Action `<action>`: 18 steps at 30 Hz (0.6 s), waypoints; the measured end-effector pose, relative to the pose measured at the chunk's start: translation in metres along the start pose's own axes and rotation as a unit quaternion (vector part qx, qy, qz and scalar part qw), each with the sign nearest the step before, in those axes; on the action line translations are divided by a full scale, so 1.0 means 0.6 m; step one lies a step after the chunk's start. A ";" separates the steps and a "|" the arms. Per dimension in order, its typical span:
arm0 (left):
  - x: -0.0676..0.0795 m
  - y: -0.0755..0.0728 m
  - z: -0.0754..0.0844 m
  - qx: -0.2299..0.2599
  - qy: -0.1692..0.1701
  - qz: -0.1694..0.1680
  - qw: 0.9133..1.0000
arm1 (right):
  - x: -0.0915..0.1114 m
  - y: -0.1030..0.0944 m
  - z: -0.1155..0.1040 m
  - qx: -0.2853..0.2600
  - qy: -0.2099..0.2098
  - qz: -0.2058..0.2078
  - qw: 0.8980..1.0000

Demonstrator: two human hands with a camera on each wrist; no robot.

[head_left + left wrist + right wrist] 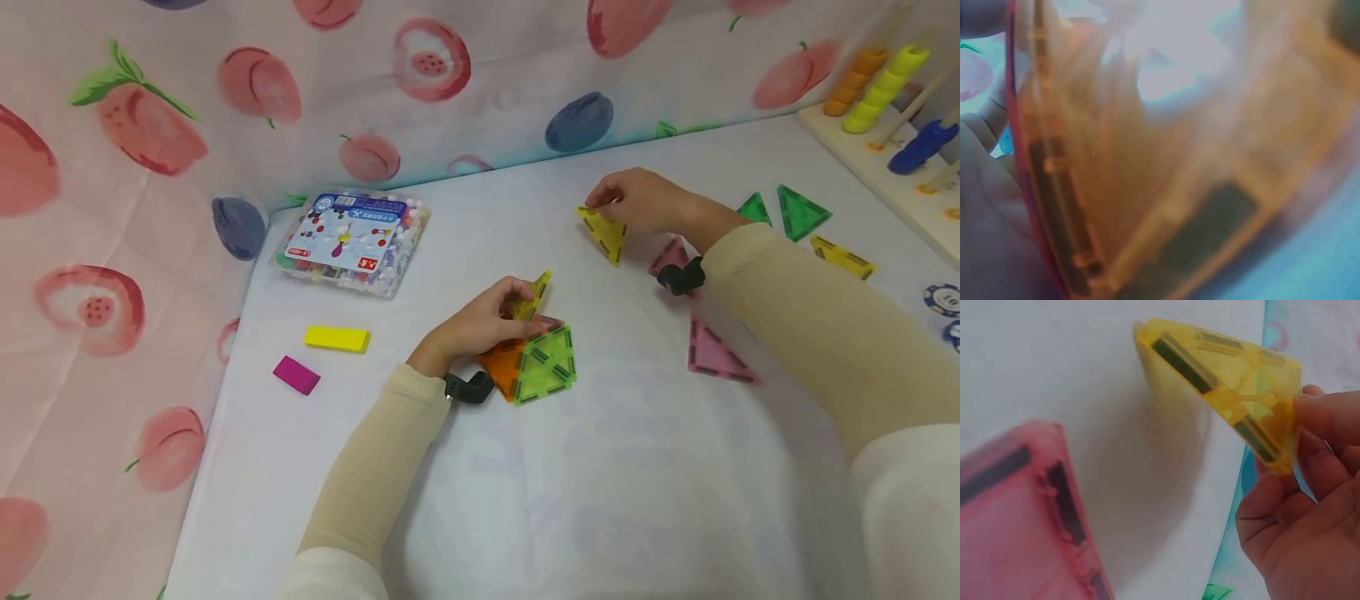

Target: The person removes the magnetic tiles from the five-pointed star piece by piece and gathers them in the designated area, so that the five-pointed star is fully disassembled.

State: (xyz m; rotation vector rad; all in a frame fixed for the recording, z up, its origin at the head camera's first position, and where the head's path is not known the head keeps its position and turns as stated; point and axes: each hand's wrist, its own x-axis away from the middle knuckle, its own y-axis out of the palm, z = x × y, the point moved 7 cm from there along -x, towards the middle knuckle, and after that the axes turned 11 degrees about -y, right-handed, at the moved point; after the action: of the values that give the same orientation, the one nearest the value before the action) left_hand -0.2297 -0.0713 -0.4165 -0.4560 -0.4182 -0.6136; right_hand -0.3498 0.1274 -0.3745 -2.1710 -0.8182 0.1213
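My right hand (647, 200) pinches a yellow triangular magnetic tile (604, 235) between thumb and fingers, lifted above the table. The right wrist view shows that yellow tile (1241, 381) tilted, held at one corner. Further left, my left hand (487, 321) grips a joined group of magnetic tiles by its yellow tile (537, 296). In that group are an orange tile (501, 367), light green tiles (546, 367) and a pinkish tile (547, 322), partly hidden. Up close in the left wrist view, the orange tile (1129, 162) is blurred and covers most of the hand.
Pink triangular tiles (716, 354), green tiles (802, 212) and a yellow tile (843, 257) lie at the right. A peg board (885, 171) with coloured beads stands at the back right. On the left are a plastic case (352, 242), a yellow block (337, 338) and a magenta block (296, 375).
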 end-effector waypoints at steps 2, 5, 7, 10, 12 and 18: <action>-0.001 0.000 0.001 -0.006 0.004 0.004 1.000 | -0.002 -0.003 0.004 -0.007 0.008 0.009 1.000; 0.000 0.000 0.001 -0.008 0.011 0.009 1.000 | 0.007 -0.002 0.004 -0.026 0.005 0.022 0.999; 0.003 0.000 0.000 -0.007 0.010 0.011 1.000 | 0.021 0.007 -0.004 -0.041 -0.006 0.025 0.999; 0.007 -0.003 -0.001 0.005 0.014 0.017 1.000 | 0.043 0.033 -0.027 -0.059 -0.042 0.016 0.997; 0.009 -0.007 -0.003 0.020 0.014 0.022 0.999 | 0.058 0.058 -0.049 -0.066 -0.066 0.001 0.996; 0.007 -0.015 0.004 0.029 0.048 0.031 0.998 | 0.086 0.135 -0.109 -0.098 -0.116 -0.075 0.985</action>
State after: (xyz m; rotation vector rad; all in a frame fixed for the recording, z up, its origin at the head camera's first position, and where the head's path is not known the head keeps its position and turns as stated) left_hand -0.2327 -0.0783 -0.4097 -0.3817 -0.3283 -0.5587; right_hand -0.2454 0.0770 -0.3791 -2.2976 -1.1667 0.2292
